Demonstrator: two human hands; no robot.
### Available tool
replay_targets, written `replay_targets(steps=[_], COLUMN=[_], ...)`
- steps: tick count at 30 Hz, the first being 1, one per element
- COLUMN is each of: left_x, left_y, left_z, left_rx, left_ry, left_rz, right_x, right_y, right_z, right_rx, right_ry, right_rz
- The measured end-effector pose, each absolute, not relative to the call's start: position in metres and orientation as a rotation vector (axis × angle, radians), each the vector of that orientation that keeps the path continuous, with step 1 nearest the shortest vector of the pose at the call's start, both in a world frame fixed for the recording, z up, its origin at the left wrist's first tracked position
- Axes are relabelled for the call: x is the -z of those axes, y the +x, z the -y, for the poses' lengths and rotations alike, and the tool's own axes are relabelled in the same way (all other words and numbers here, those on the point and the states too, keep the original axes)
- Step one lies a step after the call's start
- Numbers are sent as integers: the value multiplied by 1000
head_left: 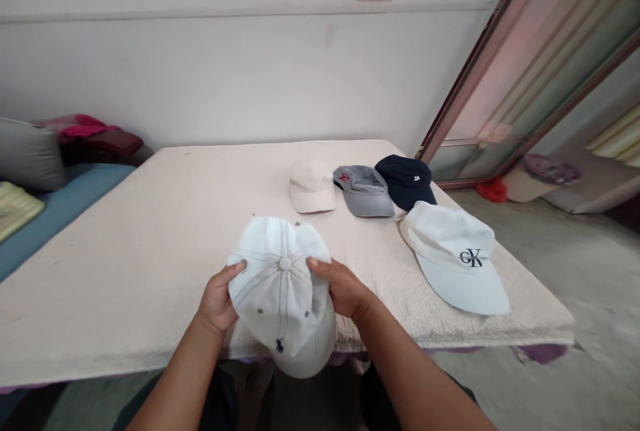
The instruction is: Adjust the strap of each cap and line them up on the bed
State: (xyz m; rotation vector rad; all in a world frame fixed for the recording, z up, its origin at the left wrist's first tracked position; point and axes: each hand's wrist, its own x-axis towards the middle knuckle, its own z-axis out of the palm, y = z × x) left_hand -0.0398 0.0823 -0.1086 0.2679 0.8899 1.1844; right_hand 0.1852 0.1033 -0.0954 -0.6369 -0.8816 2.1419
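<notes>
Between my two hands is a white baseball cap with a small dark logo above its brim, held over the near edge of the bed-like surface. The brim points down toward me. My left hand is closed on the cap's left side, thumb on top. On the right side, my right hand grips the crown, its thumb pressing near the top button. The fingers beneath the cap are hidden. Beyond it lie a cream cap, a grey cap and a navy cap. A white cap with black letters rests to the right.
A cream woven cover spreads over the wide surface, against a white wall. Left stand a grey cushion and a blue padded surface. A glass sliding door and concrete floor are at right.
</notes>
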Motion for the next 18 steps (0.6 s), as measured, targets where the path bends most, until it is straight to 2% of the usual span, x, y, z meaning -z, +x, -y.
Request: replay_targets(steps=[4,13,18], left_x=[105,104,101], left_y=[-46,-52,-43], left_z=[-80,-58,-63], left_rx=[-1302,-1098,-1113], left_ry=[221,375,482], left_rz=[-862,-827,-815], right_x=[94,97,96], right_y=[196,205,203], right_z=[-110,-109,-113], right_rx=[-1979,-2229,-2141], right_ry=[-603,-580,-598], right_rz=[835,918,895])
